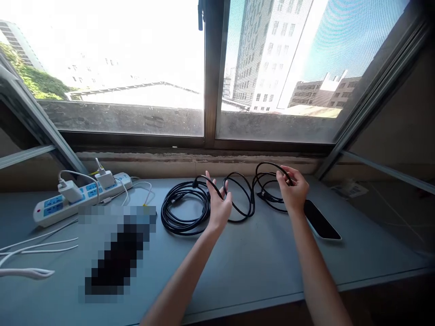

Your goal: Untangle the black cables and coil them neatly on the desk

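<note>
The black cable (pixel 252 199) lies looped on the desk (pixel 258 258), strung left to right between the hands; its thick coil (pixel 164 210) sits just left of the left hand (pixel 219 206), whose grip is half open around a strand, clasp unclear, while the right hand (pixel 294 188) pinches a loop; 1 phone (pixel 321 220), 1 power strip (pixel 91 188), 2 white plugs (pixel 71 191), cable count uncertain
</note>
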A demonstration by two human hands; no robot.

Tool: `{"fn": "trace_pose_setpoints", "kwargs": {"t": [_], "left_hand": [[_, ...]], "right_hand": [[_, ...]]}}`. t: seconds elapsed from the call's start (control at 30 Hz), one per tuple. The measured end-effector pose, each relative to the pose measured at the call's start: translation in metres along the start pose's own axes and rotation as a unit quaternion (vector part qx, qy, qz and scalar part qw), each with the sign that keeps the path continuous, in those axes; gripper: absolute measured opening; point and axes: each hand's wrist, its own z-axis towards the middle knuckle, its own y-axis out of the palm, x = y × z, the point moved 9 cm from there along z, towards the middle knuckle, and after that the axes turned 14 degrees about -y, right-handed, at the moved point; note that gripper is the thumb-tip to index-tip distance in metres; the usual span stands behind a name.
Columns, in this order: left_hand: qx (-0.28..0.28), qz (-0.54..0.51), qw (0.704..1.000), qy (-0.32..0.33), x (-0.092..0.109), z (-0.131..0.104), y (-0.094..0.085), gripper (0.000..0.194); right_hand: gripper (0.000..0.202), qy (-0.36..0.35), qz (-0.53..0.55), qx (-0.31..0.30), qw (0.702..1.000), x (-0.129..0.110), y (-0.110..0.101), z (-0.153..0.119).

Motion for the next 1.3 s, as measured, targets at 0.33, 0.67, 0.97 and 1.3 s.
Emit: {"fn": "trace_pose_setpoints", "kwargs": {"t": [0.33,0.67,0.97,1.3], "left_hand": [[-0.151,-0.15,0.944,-0.251,-0.021,0.0,0.018,0.036],[-0.124,-0.1,0.972,-0.175,-0.017,0.01,0.007,0.044],[-0.193,0.003,0.979,-0.068,0.006,-0.003,0.029,0.047],[-0.315,-0.003,0.948,-0.042,0.039,-0.036,0.074,0.064]], "right_hand": [[0.055,0.104,0.157,-0.301,0.935,-0.003,0.06,-0.03],[0.046,-0.115,0.192,-0.457,0.861,-0.1,0.097,-0.086],[0.034,0.046,0.116,-0.1,0.987,-0.008,0.028,-0.014],[0.044,0.068,0.116,-0.092,0.987,-0.041,0.021,0.011]]}}
